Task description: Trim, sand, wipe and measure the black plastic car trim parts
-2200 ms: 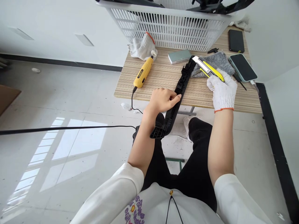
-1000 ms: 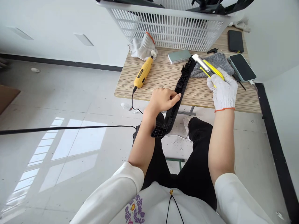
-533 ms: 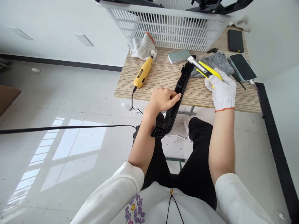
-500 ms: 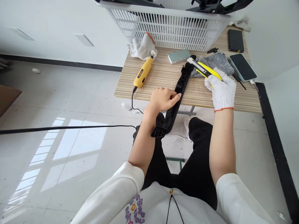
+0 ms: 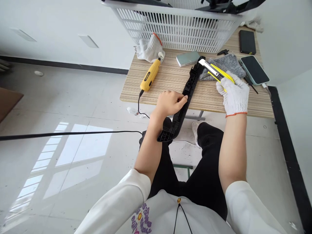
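Note:
A long black plastic part (image 5: 187, 94) lies slanted across the table's front edge, its near end hanging over my lap. My bare left hand (image 5: 172, 102) is closed around its middle, thumb on top. In a white knit glove with an orange cuff, my right hand (image 5: 234, 92) grips a yellow utility knife (image 5: 216, 71). The knife's blade is out and points up and left, at the far end of the black part; whether it touches cannot be made out. A grey cloth (image 5: 225, 66) lies under and behind the knife.
A white slatted basket (image 5: 175, 32) with black parts stands at the back. On the table (image 5: 168, 78) are a yellow corded rotary tool (image 5: 150, 75), a white glove (image 5: 148, 48), a grey-green box (image 5: 187, 58), a phone (image 5: 254, 70) and a black flat case (image 5: 247, 42). A black cable (image 5: 73, 133) crosses at left.
My right hand has shifted slightly right and down with the utility knife, whose blade tip sits a little farther right. My left hand keeps its hold on the black plastic part.

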{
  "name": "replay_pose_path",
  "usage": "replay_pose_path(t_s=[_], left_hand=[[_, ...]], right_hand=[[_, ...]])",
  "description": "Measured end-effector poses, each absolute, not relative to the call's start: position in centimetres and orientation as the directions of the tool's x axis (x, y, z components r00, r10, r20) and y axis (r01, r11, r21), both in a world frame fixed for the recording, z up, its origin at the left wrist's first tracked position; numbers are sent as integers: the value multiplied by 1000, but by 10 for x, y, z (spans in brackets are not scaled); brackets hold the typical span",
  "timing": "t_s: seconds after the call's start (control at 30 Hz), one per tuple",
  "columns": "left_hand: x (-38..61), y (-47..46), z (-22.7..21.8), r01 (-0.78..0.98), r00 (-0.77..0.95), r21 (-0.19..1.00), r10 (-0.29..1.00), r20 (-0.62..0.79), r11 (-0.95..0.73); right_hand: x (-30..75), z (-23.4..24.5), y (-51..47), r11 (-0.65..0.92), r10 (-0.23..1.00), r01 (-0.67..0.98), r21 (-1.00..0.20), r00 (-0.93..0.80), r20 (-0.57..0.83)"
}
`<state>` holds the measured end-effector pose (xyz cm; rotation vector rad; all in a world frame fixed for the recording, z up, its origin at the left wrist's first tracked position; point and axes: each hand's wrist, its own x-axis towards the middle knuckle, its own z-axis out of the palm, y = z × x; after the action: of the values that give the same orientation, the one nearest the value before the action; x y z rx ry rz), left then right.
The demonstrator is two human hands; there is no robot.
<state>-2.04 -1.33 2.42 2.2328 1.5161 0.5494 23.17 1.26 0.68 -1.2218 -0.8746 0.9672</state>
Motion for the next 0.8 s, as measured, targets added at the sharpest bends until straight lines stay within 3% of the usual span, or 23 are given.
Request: replay_pose_path(t_s=[0.37,0.63,0.8], left_hand=[[-19,-13,23,778,317,533,940,124,-333],[-5,-14,19,846,143,489,973,180,-215],[-8,-13,17,847,193,466,965,177,-255]], right_hand=[[237,1,16,112,927,-161,-980,372,45],[234,7,9,112,943,-208,-972,329,39],[235,4,10,104,953,-196,-975,301,41]])
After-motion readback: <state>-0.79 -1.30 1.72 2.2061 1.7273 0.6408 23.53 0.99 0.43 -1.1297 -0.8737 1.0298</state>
